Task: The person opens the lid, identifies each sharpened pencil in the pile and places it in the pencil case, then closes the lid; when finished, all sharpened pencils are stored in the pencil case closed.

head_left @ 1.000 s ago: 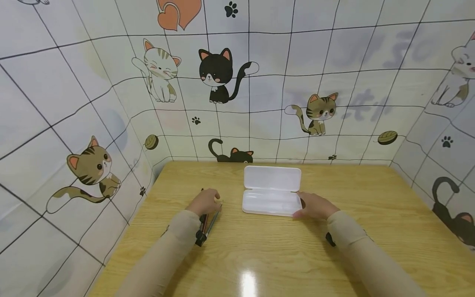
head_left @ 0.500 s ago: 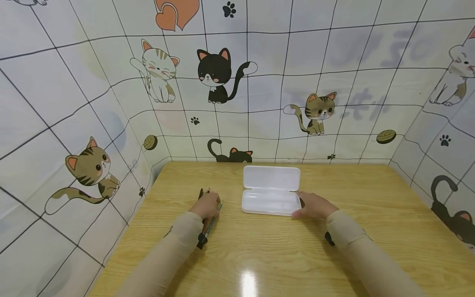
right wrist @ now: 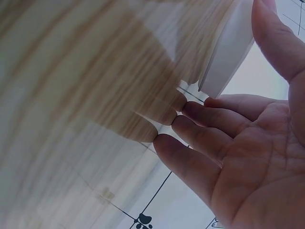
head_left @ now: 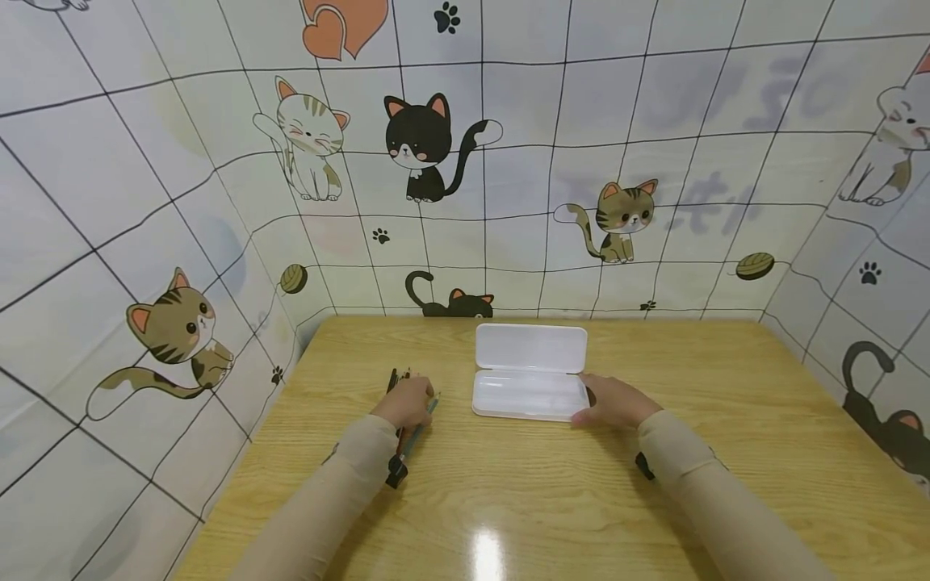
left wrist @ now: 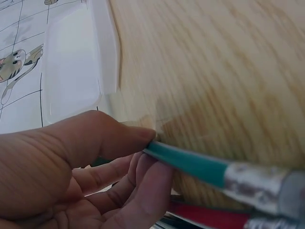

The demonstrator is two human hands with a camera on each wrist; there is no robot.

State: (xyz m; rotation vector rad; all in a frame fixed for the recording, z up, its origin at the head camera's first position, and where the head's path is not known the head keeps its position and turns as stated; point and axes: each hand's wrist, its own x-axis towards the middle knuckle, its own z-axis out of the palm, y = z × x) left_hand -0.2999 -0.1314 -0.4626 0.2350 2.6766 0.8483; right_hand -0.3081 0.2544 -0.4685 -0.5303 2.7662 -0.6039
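My left hand (head_left: pixel 405 402) is over a small group of pencils on the left of the table. Thumb and fingers pinch a teal pencil (left wrist: pixel 190 162) with a silver metal band, tilted slightly off the others. Beneath it lies a red pencil (left wrist: pixel 209 214), and a black one (head_left: pixel 393 378) pokes out past the hand; the rest are mostly hidden. A white pencil case (head_left: pixel 530 395) lies with its lid raised at the back and nothing inside. My right hand (head_left: pixel 616 401) holds the case's right end, thumb at the front, index finger at the back corner.
The wooden table (head_left: pixel 523 500) meets a cat-printed cloth wall (head_left: pixel 523 186) at the back and both sides. A dark wrist camera (head_left: pixel 395 470) sits under the left wrist, and another (head_left: pixel 644 466) under the right.
The left hand has moved down slightly onto the pencils, and its fingers have closed on the teal pencil, which has shifted a little to the right. The right hand and the case stay put.
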